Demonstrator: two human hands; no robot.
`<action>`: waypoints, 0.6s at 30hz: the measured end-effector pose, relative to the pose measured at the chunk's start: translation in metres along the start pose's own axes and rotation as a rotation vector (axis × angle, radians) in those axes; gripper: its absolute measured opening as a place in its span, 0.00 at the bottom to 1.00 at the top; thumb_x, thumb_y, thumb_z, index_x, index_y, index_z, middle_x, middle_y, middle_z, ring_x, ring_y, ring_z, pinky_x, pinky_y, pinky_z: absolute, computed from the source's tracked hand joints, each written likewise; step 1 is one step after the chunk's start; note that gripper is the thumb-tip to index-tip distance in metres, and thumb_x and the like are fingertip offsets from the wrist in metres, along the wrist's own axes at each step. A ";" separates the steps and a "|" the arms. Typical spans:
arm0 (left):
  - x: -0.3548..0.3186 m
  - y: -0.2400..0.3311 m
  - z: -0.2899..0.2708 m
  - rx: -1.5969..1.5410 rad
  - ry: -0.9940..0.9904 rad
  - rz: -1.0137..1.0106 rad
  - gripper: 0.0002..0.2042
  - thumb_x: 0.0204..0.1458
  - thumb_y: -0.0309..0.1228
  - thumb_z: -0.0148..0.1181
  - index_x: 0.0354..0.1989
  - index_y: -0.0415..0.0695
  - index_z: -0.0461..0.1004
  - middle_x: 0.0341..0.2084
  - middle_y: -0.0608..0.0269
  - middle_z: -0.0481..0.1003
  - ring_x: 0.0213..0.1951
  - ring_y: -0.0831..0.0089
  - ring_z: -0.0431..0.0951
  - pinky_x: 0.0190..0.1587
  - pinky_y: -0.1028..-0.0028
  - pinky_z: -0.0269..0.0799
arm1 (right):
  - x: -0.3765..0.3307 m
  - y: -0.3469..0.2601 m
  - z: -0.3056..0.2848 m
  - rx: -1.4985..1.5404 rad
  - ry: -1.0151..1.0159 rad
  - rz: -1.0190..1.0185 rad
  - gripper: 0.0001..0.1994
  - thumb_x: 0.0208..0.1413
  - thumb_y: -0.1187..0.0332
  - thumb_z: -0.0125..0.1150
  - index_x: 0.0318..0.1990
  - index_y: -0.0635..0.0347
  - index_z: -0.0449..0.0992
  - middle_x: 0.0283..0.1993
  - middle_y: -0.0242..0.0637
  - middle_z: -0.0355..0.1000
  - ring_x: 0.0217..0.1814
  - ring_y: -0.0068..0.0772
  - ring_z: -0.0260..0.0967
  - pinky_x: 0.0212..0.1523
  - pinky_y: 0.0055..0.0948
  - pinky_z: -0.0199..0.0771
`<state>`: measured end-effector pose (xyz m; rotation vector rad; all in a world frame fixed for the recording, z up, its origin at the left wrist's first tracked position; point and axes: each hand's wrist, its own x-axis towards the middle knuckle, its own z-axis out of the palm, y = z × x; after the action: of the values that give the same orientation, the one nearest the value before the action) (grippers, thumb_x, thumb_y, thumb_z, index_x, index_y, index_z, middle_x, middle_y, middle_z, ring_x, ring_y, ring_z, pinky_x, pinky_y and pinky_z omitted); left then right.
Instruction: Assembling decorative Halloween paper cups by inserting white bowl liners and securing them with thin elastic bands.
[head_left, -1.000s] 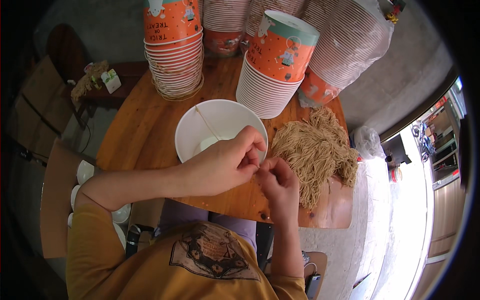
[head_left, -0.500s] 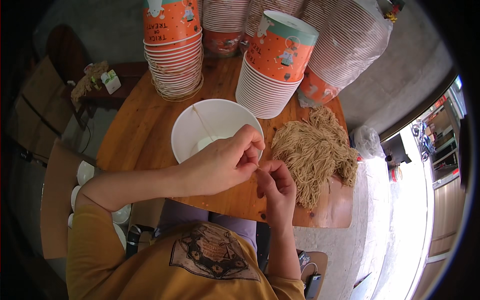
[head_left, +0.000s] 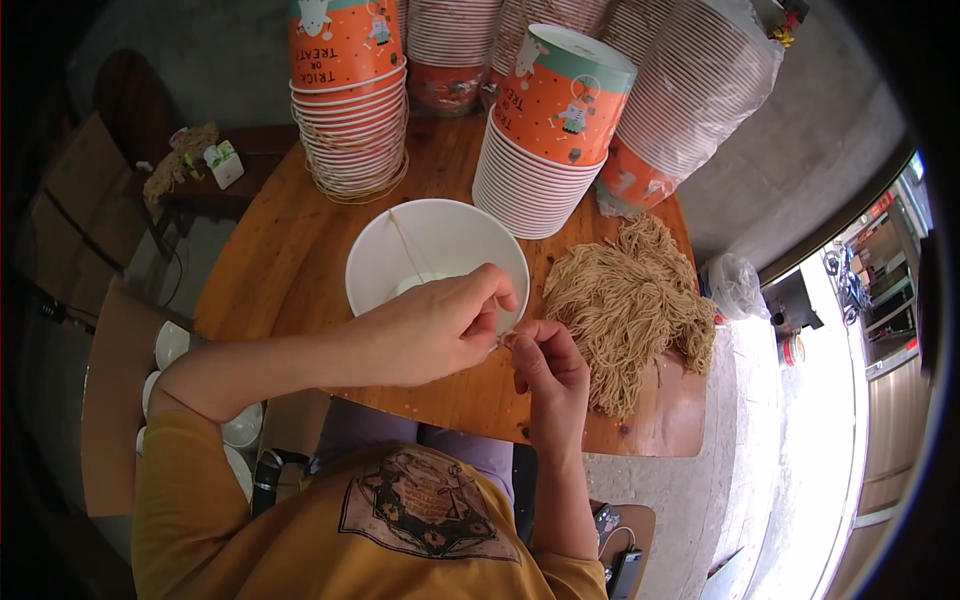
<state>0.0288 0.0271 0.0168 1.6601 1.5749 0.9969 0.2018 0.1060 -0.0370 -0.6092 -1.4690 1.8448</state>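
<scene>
In front of me on the table stands a white-lined paper bucket (head_left: 372, 262), its mouth facing up toward me. A thin tan string (head_left: 405, 238) runs from its far rim down across the inside and passes behind my left hand. My left hand (head_left: 440, 325) reaches over the bucket's near rim, fingers curled and pinched at the string's end. Close against it, my right hand (head_left: 552, 368) pinches the same string between thumb and forefinger. The fingers hide most of the string end. A heap of tan strings (head_left: 630, 310) lies right of my right hand.
An upside-down stack of orange buckets (head_left: 545, 150) stands behind the bucket. Another stack (head_left: 350, 130), looped with strings, is at back left. Plastic-wrapped stacks (head_left: 690, 90) line the back. White buckets sit in a cardboard box (head_left: 110, 400) at my left.
My left hand's fingertips have shifted slightly left and loosened in their curl beside the right fingers. The bucket has moved a little to the right.
</scene>
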 end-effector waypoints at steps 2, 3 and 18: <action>-0.003 -0.003 -0.002 0.091 0.040 0.025 0.11 0.52 0.22 0.55 0.43 0.40 0.63 0.32 0.58 0.71 0.34 0.65 0.74 0.37 0.68 0.71 | 0.000 0.001 0.001 -0.007 0.006 -0.007 0.04 0.62 0.71 0.59 0.41 0.60 0.73 0.33 0.20 0.68 0.30 0.08 0.58 0.28 0.12 0.58; -0.004 -0.004 -0.002 0.181 0.080 0.049 0.09 0.52 0.22 0.55 0.40 0.39 0.65 0.34 0.57 0.71 0.35 0.63 0.74 0.38 0.67 0.71 | 0.000 0.001 0.001 -0.014 0.012 -0.014 0.04 0.61 0.72 0.59 0.41 0.60 0.73 0.33 0.20 0.69 0.31 0.08 0.59 0.30 0.12 0.59; -0.004 -0.004 -0.007 -0.113 -0.005 -0.110 0.06 0.53 0.27 0.56 0.36 0.38 0.72 0.31 0.62 0.72 0.31 0.76 0.72 0.34 0.75 0.69 | 0.002 -0.004 0.010 -0.561 0.022 -0.397 0.12 0.49 0.75 0.70 0.41 0.58 0.76 0.30 0.30 0.65 0.27 0.20 0.63 0.27 0.21 0.67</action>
<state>0.0207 0.0234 0.0163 1.4827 1.5596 1.0050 0.1946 0.1014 -0.0310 -0.5389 -1.9441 1.1192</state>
